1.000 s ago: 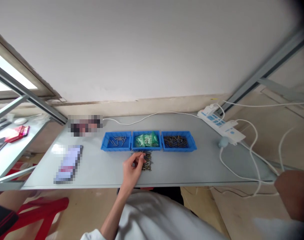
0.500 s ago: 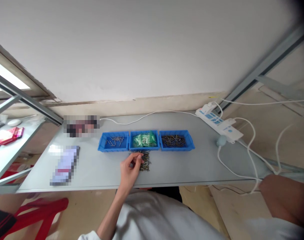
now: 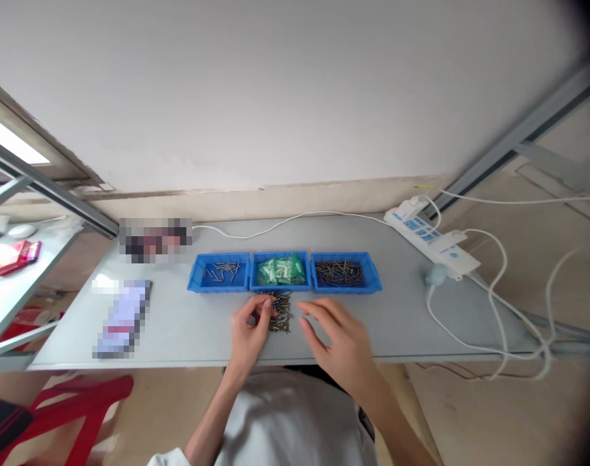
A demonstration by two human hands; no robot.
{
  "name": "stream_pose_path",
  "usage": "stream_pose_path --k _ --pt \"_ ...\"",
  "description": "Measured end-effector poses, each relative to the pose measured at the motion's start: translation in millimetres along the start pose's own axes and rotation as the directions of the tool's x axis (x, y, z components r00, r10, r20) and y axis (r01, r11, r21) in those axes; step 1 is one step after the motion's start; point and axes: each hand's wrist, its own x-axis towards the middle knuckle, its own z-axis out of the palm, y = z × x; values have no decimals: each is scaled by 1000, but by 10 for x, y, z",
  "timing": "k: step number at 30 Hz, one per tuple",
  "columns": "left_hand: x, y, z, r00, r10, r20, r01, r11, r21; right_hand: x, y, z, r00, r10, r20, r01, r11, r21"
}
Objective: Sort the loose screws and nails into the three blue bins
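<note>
A small pile of thin metal screws (image 3: pixel 282 318) lies on the grey table in front of the middle bin. My left hand (image 3: pixel 250 329) rests at the pile's left side, thumb and forefinger pinched together; anything between them is too small to make out. To the right of the pile, my right hand (image 3: pixel 340 344) hovers with thumb and fingers apart, holding nothing visible. Behind the pile stand three blue bins side by side. The left bin (image 3: pixel 192 285) has some silvery screws, the middle bin (image 3: pixel 280 288) green-and-white packets, and the right bin (image 3: pixel 376 282) many brownish screws.
A white power strip (image 3: pixel 433 239) with plugs and loose cables lies at the table's right. A blurred-out phone-like object (image 3: pixel 124 318) is at the left, another blurred item (image 3: pixel 156 241) behind it. A red stool (image 3: pixel 81 414) stands below left, near another person's dark sleeve (image 3: pixel 3 427).
My right hand has come in from the far right edge to beside the screw pile. My left hand stays pinched at the pile. The view has shifted slightly.
</note>
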Motion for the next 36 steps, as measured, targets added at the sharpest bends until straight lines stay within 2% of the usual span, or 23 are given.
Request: stream_pose_path --k 6,10,13,16,18,21,23,28,36 --pt "7 0 -1 1000 0 -11 0 1000 2 -199 177 358 974 183 133 -168 979 -115" --pt "11 13 3 1000 -13 -27 13 1000 3 -191 211 404 957 216 193 -194 973 -125" --pt "7 22 -3 1000 -7 -29 7 1000 9 -153 199 362 961 227 160 -212 971 -107" --pt "-2 13 -10 999 35 6 -35 999 37 -110 169 291 964 256 67 -255 967 -22" --pt "-3 7 -11 993 92 76 -98 993 73 -81 133 268 956 294 -6 -293 952 85" --pt "4 11 -3 962 174 209 -197 976 93 -50 49 316 913 399 -85 -361 888 285" --pt "10 14 3 950 192 246 -216 973 75 -41 -14 387 892 448 -65 -391 834 389" --pt "15 -39 10 968 166 189 -167 986 -13 -46 -82 503 915 402 32 -370 806 461" --pt "34 -77 16 961 241 139 -234 970 -65 -62 62 487 944 320 74 -318 835 449"
